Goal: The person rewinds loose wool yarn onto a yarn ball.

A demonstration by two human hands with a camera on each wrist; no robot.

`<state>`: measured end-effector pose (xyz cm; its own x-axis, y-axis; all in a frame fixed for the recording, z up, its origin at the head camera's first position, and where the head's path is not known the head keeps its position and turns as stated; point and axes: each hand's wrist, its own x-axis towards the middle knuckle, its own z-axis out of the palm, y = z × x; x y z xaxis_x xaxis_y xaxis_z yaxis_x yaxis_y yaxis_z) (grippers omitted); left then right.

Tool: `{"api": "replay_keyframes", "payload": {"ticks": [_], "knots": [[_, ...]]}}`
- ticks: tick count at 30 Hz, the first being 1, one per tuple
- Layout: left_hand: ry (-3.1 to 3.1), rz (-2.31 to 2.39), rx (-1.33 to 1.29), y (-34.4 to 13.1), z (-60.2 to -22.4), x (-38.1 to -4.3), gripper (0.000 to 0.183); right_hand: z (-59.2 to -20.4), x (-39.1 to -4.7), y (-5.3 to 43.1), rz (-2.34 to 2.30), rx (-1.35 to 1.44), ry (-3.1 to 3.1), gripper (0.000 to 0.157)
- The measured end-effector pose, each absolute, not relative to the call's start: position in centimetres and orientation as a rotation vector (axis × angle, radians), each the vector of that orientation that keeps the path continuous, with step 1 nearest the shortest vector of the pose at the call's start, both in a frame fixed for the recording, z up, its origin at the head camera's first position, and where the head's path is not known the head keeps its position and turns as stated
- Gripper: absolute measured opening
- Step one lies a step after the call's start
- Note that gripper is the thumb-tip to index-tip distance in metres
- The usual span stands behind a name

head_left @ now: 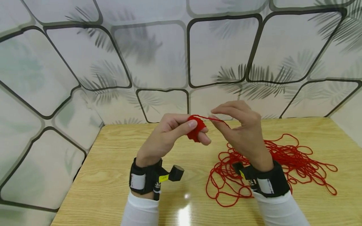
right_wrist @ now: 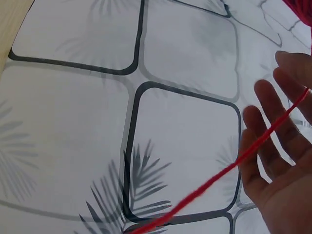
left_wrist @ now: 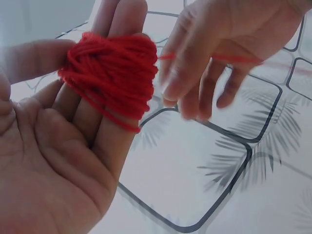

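My left hand (head_left: 168, 133) grasps the yarn bundle (head_left: 195, 135), wound around its fingers, thumb pressing. A strand (head_left: 202, 117) crosses to my right hand (head_left: 245, 133); I cannot tell whether it pinches. Beneath, loose yarn (head_left: 288, 157) lies on the table (head_left: 107, 163).

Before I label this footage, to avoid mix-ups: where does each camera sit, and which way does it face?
Head: worn on the head, facing forward and down at the left hand, right hand and red yarn bundle; both forearms show.
Left wrist: on that wrist, facing its palm and the bundle; both hands show.
Right wrist: on that wrist, facing the wall and yarn strand; part of the right hand shows.
Head and left wrist share the bundle and both hands.
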<state>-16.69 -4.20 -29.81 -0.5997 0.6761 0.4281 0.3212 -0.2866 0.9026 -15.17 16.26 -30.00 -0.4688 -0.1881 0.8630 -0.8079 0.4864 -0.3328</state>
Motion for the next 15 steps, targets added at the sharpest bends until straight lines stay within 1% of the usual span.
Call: {"api": "replay_keyframes", "payload": {"ticks": [5, 7, 11, 15], "knots": [[1.758, 2.020, 1.146, -4.1, -29.7, -16.7, 0.031, -30.3, -15.8, 16.1, 0.762, 0.738, -1.799, 0.020], [1.767, 2.053, 1.123, -4.1, -29.6, -16.8, 0.031, -30.6, -16.1, 16.2, 0.678, 0.684, -1.801, 0.021], [1.784, 2.104, 1.081, -4.1, -29.6, -16.8, 0.033, -31.0, -16.6, 16.5, 0.550, 0.630, -1.881, 0.031], [1.764, 2.173, 1.047, -3.9, -29.5, -17.0, 0.035, -31.3, -16.3, 16.7, 0.567, 0.744, -1.999, 0.042]]}}
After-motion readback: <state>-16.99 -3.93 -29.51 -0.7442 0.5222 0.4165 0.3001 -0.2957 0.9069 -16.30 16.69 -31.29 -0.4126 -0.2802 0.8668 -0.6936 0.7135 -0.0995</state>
